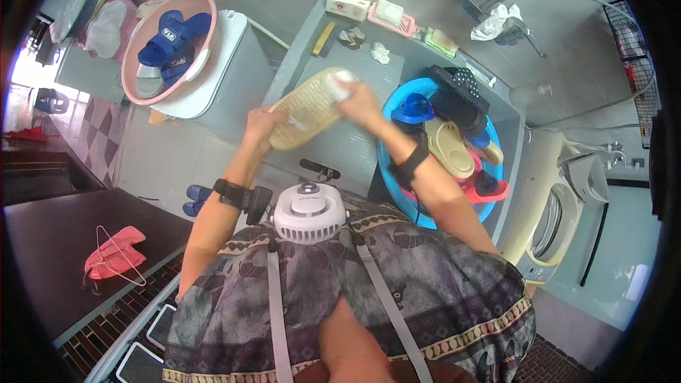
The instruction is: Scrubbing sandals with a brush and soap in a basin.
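A grey shirt (312, 284) fills six o'clock. At eleven, the left hand (262, 128) grips a slipper (305, 103), the right hand (360, 106) something white (336, 86).

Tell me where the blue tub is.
In the head view, the blue tub stands right of centre in the grey sink, holding footwear, partly behind the right forearm.

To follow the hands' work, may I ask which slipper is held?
The pale beige slipper, held by the left hand; the right hand holds something white against it. Other footwear lies in the pink basin, the blue basin or on the floor.
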A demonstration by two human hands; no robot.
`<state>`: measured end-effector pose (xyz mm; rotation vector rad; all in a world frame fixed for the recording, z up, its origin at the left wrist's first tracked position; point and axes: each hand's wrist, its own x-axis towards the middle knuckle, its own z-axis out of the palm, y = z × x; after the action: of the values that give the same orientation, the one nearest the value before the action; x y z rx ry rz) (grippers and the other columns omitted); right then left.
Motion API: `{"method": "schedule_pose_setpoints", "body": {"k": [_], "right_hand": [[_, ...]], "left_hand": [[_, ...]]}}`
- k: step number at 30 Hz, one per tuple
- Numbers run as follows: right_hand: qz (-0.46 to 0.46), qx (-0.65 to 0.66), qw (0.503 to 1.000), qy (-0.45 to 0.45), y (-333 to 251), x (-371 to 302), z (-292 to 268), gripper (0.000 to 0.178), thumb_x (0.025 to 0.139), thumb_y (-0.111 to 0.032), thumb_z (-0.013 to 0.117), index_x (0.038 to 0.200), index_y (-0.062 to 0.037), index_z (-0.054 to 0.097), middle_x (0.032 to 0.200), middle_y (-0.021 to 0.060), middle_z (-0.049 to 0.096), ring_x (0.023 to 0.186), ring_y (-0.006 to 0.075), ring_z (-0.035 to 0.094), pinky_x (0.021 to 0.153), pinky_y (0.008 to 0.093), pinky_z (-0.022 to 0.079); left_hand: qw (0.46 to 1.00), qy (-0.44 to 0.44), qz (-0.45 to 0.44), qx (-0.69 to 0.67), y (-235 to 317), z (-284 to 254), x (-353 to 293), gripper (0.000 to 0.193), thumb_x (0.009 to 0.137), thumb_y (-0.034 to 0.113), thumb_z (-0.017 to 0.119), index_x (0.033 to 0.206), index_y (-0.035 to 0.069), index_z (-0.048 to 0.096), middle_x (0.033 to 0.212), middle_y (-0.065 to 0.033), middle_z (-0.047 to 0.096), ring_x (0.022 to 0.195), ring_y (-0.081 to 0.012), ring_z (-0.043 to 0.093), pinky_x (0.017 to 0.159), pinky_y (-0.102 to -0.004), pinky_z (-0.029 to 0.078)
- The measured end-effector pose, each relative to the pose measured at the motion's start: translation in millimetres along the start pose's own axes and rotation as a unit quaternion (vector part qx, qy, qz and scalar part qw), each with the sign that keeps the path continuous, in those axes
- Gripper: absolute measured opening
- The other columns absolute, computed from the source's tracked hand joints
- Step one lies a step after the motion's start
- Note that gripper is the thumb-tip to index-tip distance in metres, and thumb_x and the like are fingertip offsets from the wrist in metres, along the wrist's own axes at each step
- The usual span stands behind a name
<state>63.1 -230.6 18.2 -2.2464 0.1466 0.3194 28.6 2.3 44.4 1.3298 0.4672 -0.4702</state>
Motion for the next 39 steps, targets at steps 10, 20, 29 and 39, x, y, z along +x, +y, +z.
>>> {"method": "schedule_pose_setpoints", "body": {"k": [10,20,29,39], "right_hand": [[0.008,0.183,0.982,-0.05,45,26,-22,0.048,0.062,-0.015,0.066,0.11,-0.0142,0.062,0.082,0.0144,0.065,0.065,0.0176,0.061,0.06,0.029,0.048],[0.018,0.157,0.987,-0.032,49,25,-29,0.043,0.068,-0.026,0.064,0.111,-0.0242,0.061,0.068,0.0103,0.064,0.057,0.0223,0.062,0.058,0.0286,0.048],[0.042,0.045,0.998,-0.008,53,28,-33,0.049,0.061,-0.026,0.068,0.109,-0.0193,0.062,0.078,0.013,0.065,0.07,0.0234,0.064,0.066,0.0342,0.05],[-0.042,-0.071,0.996,-0.041,8,6,-31,0.048,0.063,-0.022,0.065,0.111,-0.0197,0.061,0.081,0.0154,0.065,0.074,0.0291,0.064,0.066,0.0346,0.05]], "left_hand": [[0.999,-0.002,-0.022,-0.027,-9,-7,5,0.038,0.066,-0.006,0.055,0.103,-0.013,0.052,0.091,-0.0184,0.06,0.073,-0.0268,0.063,0.066,-0.0343,0.054],[0.998,-0.04,-0.026,-0.038,-7,-15,16,0.037,0.065,-0.005,0.053,0.101,-0.011,0.052,0.095,-0.0185,0.058,0.082,-0.0286,0.061,0.073,-0.0385,0.053],[0.995,-0.044,-0.038,-0.081,-14,-14,9,0.039,0.063,-0.006,0.053,0.101,-0.011,0.051,0.092,-0.0178,0.059,0.078,-0.0277,0.062,0.07,-0.0365,0.053],[0.999,-0.01,-0.026,-0.045,0,-6,-3,0.036,0.063,-0.007,0.055,0.099,-0.012,0.054,0.088,-0.0172,0.06,0.073,-0.0255,0.062,0.066,-0.0343,0.052]]}}
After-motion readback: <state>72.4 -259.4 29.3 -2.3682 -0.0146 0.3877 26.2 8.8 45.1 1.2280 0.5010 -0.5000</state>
